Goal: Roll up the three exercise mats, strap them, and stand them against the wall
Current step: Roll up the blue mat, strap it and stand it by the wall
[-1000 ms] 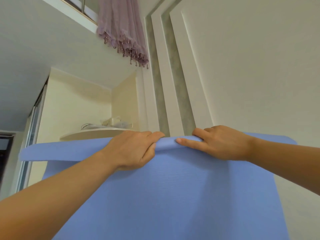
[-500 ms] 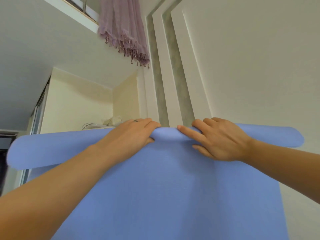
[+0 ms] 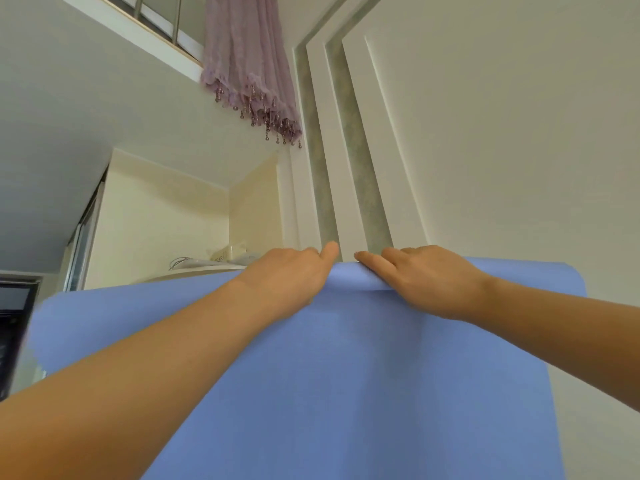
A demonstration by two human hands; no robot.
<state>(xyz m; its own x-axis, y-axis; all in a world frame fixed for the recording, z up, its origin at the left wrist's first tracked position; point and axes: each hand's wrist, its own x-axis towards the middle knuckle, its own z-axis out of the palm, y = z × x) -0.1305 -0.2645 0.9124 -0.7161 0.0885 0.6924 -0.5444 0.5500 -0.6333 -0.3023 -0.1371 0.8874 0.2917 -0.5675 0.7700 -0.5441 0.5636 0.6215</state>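
**Both my hands on the rolled end of the blue mat**

At the far left I see a dark doorway or window frame (image 3: 14,327), partly cut off by the edge of the view. Next to it stands a pale cream cabinet (image 3: 166,230) with a rounded light shelf (image 3: 194,271) in front of it, and some white clutter lies on top of that shelf; I cannot tell what the items are.

My left forearm crosses the picture from the lower left corner up toward the middle. My left hand (image 3: 291,275) lies palm down on the far end of the soft, matte blue exercise mat (image 3: 346,393), with the fingers curled over the rolled edge and the index finger pointing up past it. It presses on the roll; whether the fingers close around it I cannot tell, as they are hidden behind the edge.

Above the hands hangs a mauve fabric curtain with a beaded fringe (image 3: 249,71), and beside it run white and grey-green wall mouldings (image 3: 332,161).

Just right of my left hand, nearly touching it, my right hand (image 3: 429,282) rests on the same rolled edge, fingers stretched flat along it. The mat spreads wide from that edge down toward me, filling the lower middle of the view. To the right is a plain off-white wall (image 3: 519,133).
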